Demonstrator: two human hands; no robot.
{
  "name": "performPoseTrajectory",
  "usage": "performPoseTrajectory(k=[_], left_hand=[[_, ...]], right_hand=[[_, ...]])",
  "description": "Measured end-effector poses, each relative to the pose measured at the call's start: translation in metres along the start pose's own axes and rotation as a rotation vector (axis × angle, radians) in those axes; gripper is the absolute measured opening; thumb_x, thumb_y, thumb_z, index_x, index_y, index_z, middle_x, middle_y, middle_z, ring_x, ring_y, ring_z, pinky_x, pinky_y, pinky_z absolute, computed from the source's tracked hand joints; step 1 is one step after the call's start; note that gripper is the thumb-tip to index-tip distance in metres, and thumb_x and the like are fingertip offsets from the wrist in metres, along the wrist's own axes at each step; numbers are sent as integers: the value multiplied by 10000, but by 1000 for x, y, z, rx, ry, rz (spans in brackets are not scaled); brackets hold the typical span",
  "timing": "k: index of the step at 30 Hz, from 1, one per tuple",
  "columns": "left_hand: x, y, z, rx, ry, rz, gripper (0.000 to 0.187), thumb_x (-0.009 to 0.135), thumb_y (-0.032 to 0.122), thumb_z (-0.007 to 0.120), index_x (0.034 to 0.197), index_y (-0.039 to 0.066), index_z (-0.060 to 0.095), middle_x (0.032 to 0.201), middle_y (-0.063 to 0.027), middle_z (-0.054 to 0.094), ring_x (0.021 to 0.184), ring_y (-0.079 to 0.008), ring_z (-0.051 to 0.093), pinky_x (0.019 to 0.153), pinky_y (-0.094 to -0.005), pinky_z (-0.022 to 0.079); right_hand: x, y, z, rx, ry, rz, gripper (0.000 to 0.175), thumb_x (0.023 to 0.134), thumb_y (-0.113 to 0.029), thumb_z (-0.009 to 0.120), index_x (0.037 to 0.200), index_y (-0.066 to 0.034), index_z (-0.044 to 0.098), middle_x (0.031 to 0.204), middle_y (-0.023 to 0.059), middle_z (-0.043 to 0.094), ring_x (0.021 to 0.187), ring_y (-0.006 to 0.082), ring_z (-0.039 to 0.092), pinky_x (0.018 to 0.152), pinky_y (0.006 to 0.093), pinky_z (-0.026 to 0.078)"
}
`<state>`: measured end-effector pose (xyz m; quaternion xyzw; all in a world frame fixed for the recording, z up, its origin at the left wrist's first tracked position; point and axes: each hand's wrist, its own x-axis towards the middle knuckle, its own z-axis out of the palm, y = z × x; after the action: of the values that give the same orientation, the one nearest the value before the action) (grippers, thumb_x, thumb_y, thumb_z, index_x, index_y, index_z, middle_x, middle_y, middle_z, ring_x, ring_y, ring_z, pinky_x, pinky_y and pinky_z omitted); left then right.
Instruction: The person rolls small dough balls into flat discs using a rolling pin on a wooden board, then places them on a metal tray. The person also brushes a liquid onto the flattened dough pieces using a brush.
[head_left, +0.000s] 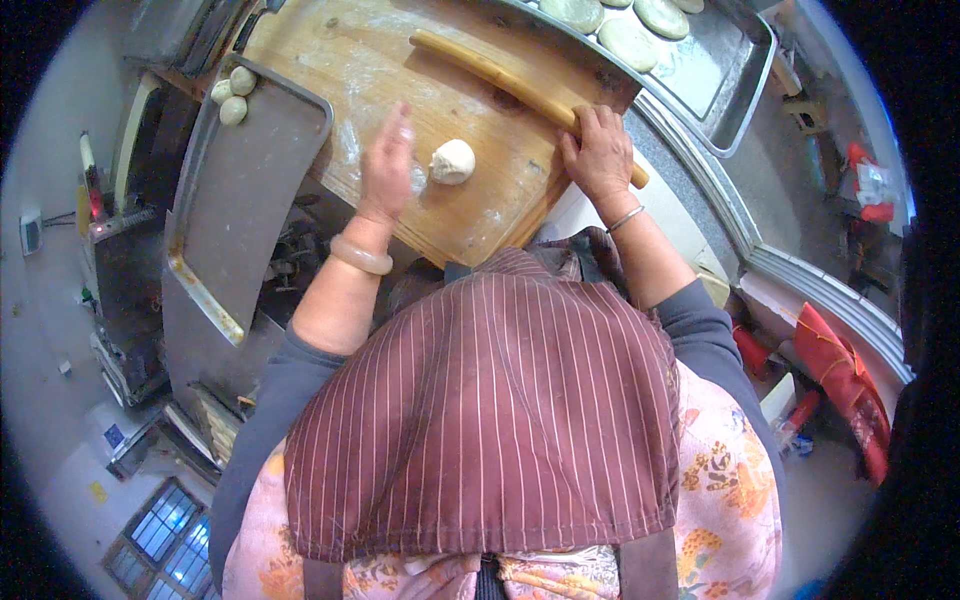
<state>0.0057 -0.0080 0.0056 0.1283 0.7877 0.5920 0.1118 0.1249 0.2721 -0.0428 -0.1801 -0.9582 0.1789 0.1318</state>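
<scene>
A ball of white dough sits near the front of the floured wooden board. Just left of it, my left hand is raised edge-on, blurred, with nothing in it. My right hand grips a long wooden rolling pin near its lower right end. The pin lies slanted across the board, beyond the dough ball and apart from it.
A metal tray at left holds several small dough balls in its far corner. At upper right, another metal tray carries several flat dough rounds. A dark-handled tool lies at the board's far left.
</scene>
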Motion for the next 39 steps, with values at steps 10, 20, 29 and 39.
performPoseTrajectory(k=[10,20,29,39], left_hand=[[9,-36,64,944,-236,362,660,1072,395,422,1599,13,314,1665,-217,302,1557,-388,250,1262,-574,164],[0,-53,81,1114,-189,319,734,1044,424,462,1615,6,268,1702,-176,238,1586,-337,186,1277,-547,125],[-21,-14,-22,427,243,417,564,1081,285,425,1561,-8,384,1644,-241,330,1551,-414,245,1266,-530,170],[-52,-65,-23,1026,120,116,492,1039,336,485,1432,48,557,1522,-192,515,1444,-382,428,1195,-561,294]], right_hand=[[3,-1,-4,8,-34,14,370,835,-246,746,1162,-99,656,1125,123,611,1095,336,589,896,459,506],[7,1,-4,15,-51,-52,350,858,-221,732,1167,-74,656,1100,142,622,1062,364,598,899,468,504],[-1,-19,-47,52,-160,-444,300,853,-171,729,1133,-99,647,1109,99,632,1063,332,605,927,450,464],[24,-53,8,-101,-86,-629,488,1017,-476,523,1356,-131,588,1391,113,601,1361,293,498,1083,544,366]])
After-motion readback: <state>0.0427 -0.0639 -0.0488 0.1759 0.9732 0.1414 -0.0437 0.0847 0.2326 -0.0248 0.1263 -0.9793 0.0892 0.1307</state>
